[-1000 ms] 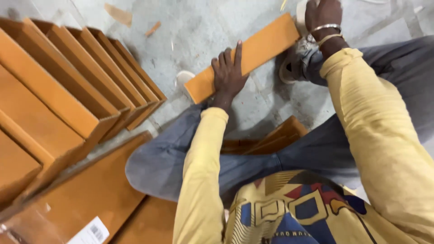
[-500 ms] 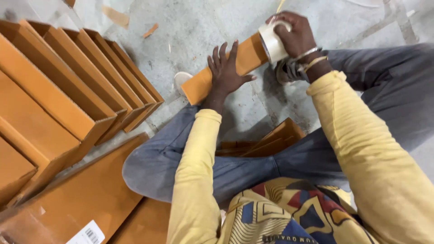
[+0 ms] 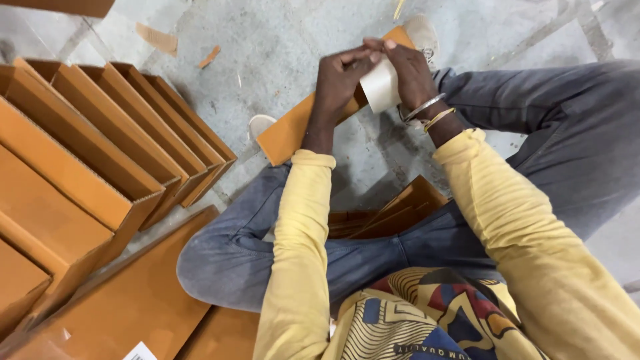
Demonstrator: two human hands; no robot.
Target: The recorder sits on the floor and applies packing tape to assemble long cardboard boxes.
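A long, narrow brown cardboard box (image 3: 288,131) lies slantwise on the concrete floor in front of me. Above its far half, my right hand (image 3: 408,70) grips a roll of pale packing tape (image 3: 380,87). My left hand (image 3: 337,80) pinches at the tape's top edge with thumb and fingertips, meeting the right hand's fingers there. Bangles circle my right wrist. I sit on the floor in grey jeans and a yellow long-sleeved top.
Several open brown cardboard boxes (image 3: 133,127) stand in a row at the left. Flat cardboard sheets (image 3: 127,300) lie at the lower left. Folded cardboard pieces (image 3: 393,213) rest between my legs. Cardboard scraps (image 3: 157,38) lie on the floor at the back.
My left hand lifted off the long box and came up to the tape roll. My right hand brought the roll leftward over the box.
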